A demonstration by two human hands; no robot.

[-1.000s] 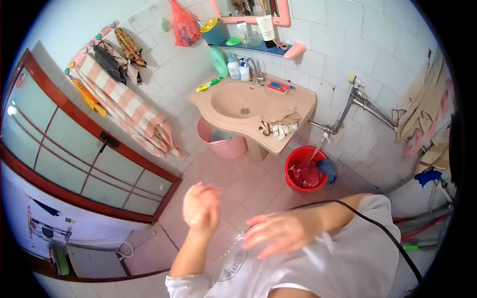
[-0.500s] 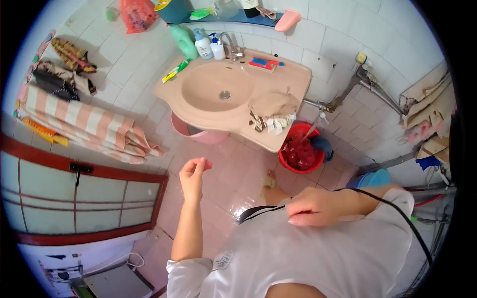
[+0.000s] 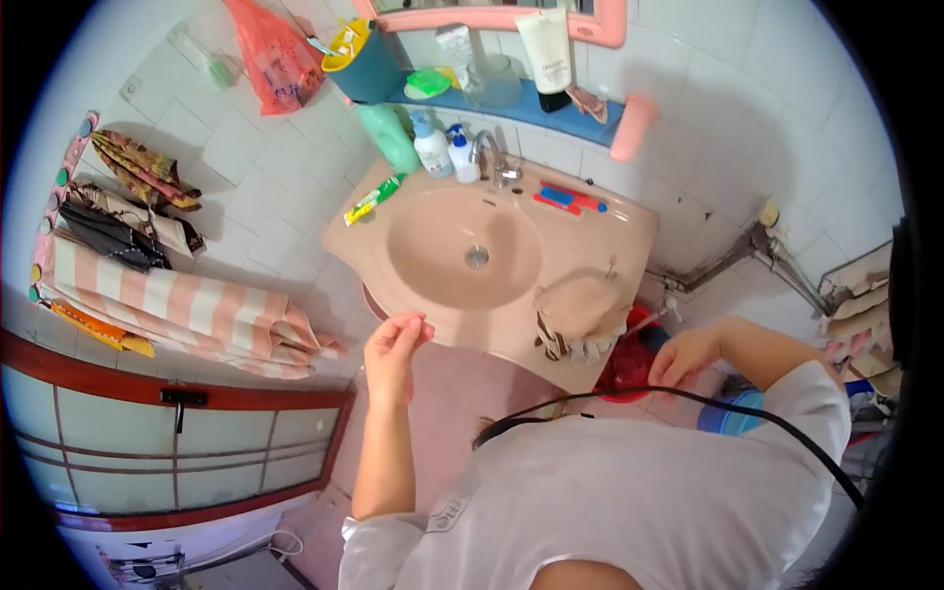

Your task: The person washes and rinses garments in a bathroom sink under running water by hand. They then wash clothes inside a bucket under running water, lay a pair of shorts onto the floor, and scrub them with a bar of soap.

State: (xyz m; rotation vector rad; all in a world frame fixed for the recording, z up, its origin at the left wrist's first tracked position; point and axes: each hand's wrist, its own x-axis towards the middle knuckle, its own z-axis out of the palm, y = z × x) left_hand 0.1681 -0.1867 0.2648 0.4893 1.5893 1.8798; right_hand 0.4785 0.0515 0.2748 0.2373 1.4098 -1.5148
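Observation:
My left hand [image 3: 395, 349] is raised in front of the sink's near edge, thumb and fingertips pinched together with nothing visible between them. My right hand [image 3: 685, 359] hangs beside the red bucket [image 3: 621, 395], fingers bent and slightly apart, holding nothing that I can see. Dark red cloth [image 3: 627, 364] lies in that bucket, partly covered by the counter corner and a black cord. The beige sink [image 3: 423, 320] stands ahead of both hands. On its right corner sits a crumpled beige cloth [image 3: 580, 300]. A chrome faucet [image 3: 499, 167] rises behind the basin.
Bottles [image 3: 431, 147], a toothpaste tube [image 3: 374, 200] and a red-and-blue item [image 3: 568, 200] line the counter. Above runs a blue shelf [image 3: 590, 123]. A striped towel [image 3: 187, 305] hangs left, over a red-framed door [image 3: 187, 393]. A black cord [image 3: 747, 405] crosses my body; a blue bucket [image 3: 733, 413] stands right.
The view has tilted up and I am nearer the sink. My right hand has moved away from my shirt, out toward the red bucket. My left hand keeps its pinch.

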